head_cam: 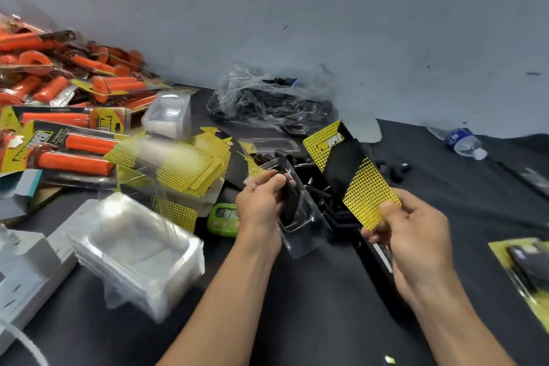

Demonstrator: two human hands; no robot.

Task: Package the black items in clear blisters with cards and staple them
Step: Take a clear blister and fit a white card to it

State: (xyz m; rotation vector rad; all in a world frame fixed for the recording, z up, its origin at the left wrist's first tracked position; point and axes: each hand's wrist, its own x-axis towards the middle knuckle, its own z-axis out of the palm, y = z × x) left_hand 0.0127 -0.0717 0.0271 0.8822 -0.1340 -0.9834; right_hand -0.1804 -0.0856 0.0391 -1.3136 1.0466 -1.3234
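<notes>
My left hand (258, 202) is curled round a clear blister (306, 235), thumb on top and fingers underneath, and a black item (289, 205) sits in its pocket, running lengthwise toward 12 o'clock. The blister is lifted off the black tablecloth (297, 321), its near end pointing to 5 o'clock. My right hand (416, 241) pinches the near corner of a yellow-and-black card (346, 172) between thumb and fingertips; the card slants away toward 11 o'clock, just beside the blister on its 3 o'clock side and not yet against it. Between and beyond my hands, at 12 o'clock, lies a loose heap of black items (320, 187), partly hidden by the card. Farther out at 12 o'clock, against the grey wall, is a crumpled clear bag (267, 101) holding more dark parts. At 10 o'clock from my left hand a fanned stack of the same cards (190, 169) is spread out, and at 8 o'clock there is a nested stack of empty blisters (133, 246), blurred. A green timer (222, 218) rests just at 9 o'clock from my left wrist. A big pile of packaged orange grips (74, 83) fills the far 10 o'clock corner. At 2 o'clock a water bottle (465, 142) lies on its side, and at 3 o'clock, at the edge of view, lies a carded pack (528, 270) with a dark piece in it.
</notes>
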